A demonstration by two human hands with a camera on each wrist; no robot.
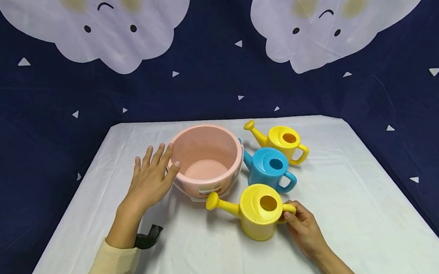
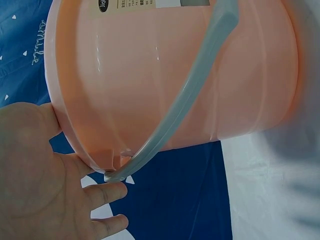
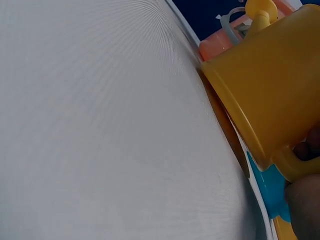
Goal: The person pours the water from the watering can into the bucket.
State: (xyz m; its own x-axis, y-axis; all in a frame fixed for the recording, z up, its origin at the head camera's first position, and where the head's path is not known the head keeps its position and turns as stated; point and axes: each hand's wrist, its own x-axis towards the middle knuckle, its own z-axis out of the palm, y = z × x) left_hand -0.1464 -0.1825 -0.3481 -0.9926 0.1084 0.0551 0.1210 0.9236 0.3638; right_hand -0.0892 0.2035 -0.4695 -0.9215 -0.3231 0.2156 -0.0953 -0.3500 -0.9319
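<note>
A pink bucket (image 1: 203,178) stands on the white-covered table, its mouth facing up. My left hand (image 1: 151,178) has its fingers spread at the bucket's left rim; in the left wrist view, the fingers (image 2: 102,195) extend beside the rim and the grey bail handle (image 2: 175,117). With my right hand (image 1: 304,228) I grip the handle of the nearest yellow watering can (image 1: 259,231), whose spout points left toward the bucket. Its base is close to the cloth; I cannot tell whether they touch. Behind it are a blue watering can (image 1: 268,167) and another yellow one (image 1: 281,139).
The white tablecloth (image 1: 360,212) covers the table. A dark blue backdrop (image 1: 216,87) with clouds and small triangles hangs behind and at the sides. A black strap end (image 1: 149,237) sticks out from my left wrist.
</note>
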